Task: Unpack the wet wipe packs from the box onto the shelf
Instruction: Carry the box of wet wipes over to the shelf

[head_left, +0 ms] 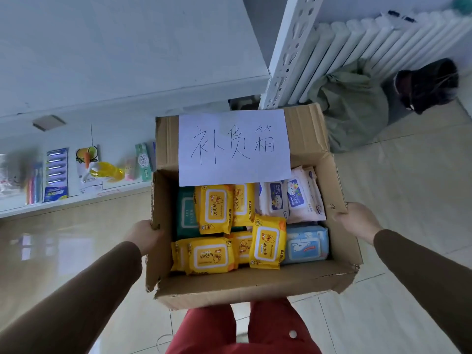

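Brown sleeves run down to two hands that carry an open cardboard box between them. The left hand grips the box's left wall, fingers curled over the rim; the right hand clasps the right wall the same way, its fingertips hidden behind the cardboard. Neither hand touches a pack.

Inside the box the wet wipe packs lie loose and crowded. Several yellow packs fill the middle and the near left, one of them standing tilted against its neighbours. A green pack sits under them at the left, pale pink-and-white packs lean at the far right, and a blue pack lies at the near right. A white paper sheet with handwritten characters is stuck on the raised far flap.

Beyond the box, to the left, a white shelf holds toothbrushes and other small goods; a white radiator stands at the right, with a green bag on the tiled floor.

By my reading, unpacking has not begun: the box is full and is only being carried. The next move calls for setting it down or bracing it with one arm, so a hand is free to lift out a top yellow pack and place it on the shelf.
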A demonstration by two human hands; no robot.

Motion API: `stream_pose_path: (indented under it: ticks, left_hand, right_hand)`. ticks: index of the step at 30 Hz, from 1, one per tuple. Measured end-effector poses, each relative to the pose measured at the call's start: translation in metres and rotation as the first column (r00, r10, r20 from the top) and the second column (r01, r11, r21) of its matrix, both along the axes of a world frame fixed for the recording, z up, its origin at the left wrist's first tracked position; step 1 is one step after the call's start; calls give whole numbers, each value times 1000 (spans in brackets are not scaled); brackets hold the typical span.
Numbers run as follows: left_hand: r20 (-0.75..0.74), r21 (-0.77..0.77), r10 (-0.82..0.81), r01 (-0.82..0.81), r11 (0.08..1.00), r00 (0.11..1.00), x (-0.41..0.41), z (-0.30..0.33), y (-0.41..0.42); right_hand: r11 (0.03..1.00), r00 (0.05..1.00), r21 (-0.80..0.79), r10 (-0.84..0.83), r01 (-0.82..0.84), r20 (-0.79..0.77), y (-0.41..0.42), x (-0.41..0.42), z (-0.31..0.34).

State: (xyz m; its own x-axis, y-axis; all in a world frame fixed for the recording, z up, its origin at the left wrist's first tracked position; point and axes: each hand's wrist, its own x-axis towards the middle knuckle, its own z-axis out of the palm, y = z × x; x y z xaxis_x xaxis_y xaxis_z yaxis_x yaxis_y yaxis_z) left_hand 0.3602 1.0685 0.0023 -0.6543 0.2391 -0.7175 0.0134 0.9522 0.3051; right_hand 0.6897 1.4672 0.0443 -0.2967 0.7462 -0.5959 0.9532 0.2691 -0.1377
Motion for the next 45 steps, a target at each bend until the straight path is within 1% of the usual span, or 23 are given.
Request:
stream_pose_path:
  ticks: [4, 9, 13, 16, 22, 34, 45]
  left_hand:
    - [-3, -13, 44, -44, 999, 999, 19, 6, 15]
    - [-20, -4, 51, -51, 999, 998, 32, -3, 17]
    - [-17, -20, 45, -45, 999, 999, 36, -6, 15]
    - [-13, -35, 38, -38, 999, 999, 36, -5, 13]
    - [-15, -31, 30, -30, 999, 999, 40, -3, 11]
    - [-11, -25, 61, -61, 998, 998, 53, -6, 3]
    - [-4, -79, 63, -63, 995, 998, 70, -17, 26]
  right_hand:
    - [1000, 1000, -3, 26, -26, 1, 33, -6, 7]
    - [998, 998, 19, 67, -67, 15, 47, 0, -2]
    - [997, 997, 31, 71, -72, 6, 50, 4, -10]
    - [997, 997, 12, 73, -73, 24, 50, 8, -12]
    - [997, 997, -12, 76, -76, 10, 45, 14, -6]
    - [996, 995, -6, 88, -88, 54, 46, 10, 14]
    - [995, 991, -21, 103, -101, 81, 63, 18, -3]
